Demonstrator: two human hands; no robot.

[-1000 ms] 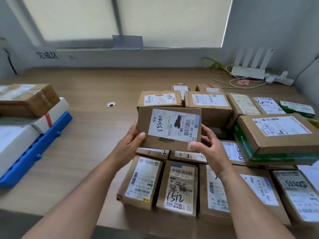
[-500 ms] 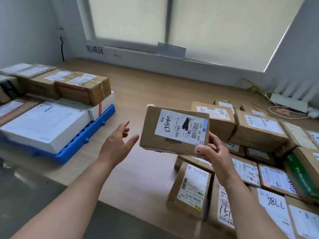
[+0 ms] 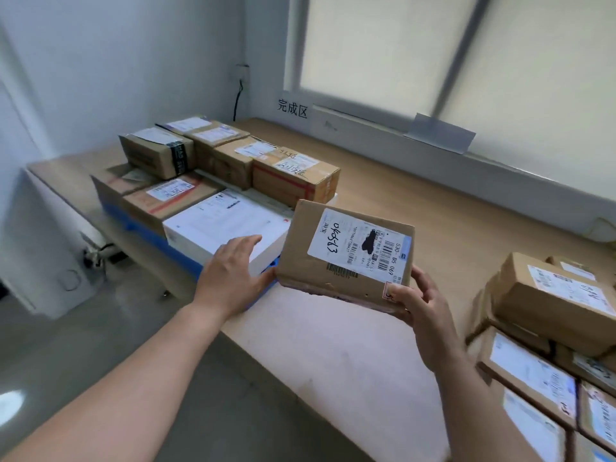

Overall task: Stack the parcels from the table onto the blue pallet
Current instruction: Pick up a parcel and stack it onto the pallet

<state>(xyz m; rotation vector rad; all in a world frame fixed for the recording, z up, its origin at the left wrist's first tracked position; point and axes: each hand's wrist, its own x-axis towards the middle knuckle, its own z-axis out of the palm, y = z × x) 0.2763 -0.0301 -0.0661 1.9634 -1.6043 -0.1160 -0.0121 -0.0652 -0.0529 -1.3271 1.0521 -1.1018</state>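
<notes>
Right hand (image 3: 423,315): we are pinching the near right corner of the held parcel (image 3: 346,255), our thumb lying on its top face beside the label and our fingers curling underneath.
Held parcel: it is hanging tilted in the air over the front part of the bench (image 3: 333,345), with the label facing up. It is sitting just right of the near corner of the blue pallet (image 3: 146,230).
Left hand (image 3: 233,271): we are keeping it spread, fingers straight and palm down, over the near corner of the white box (image 3: 220,225). We cannot tell whether it is touching the box, or whether the thumb is meeting the parcel's lower left corner.
White box: it is lying flat along the pallet's front edge, next to a flat brown parcel.
Blue pallet: it is sitting at the bench's left end and showing only along its front edge under the load.
Stacked parcels (image 3: 293,178): brown cartons are lying in a second layer toward the pallet's back, one with red tape nearest us.
Waiting parcels (image 3: 550,295): they are crowding the bench's right end, labels up, well apart from the pallet.
Back edge: a covered window (image 3: 433,61) is running above it, with a black sign (image 3: 292,108) on the wall.
</notes>
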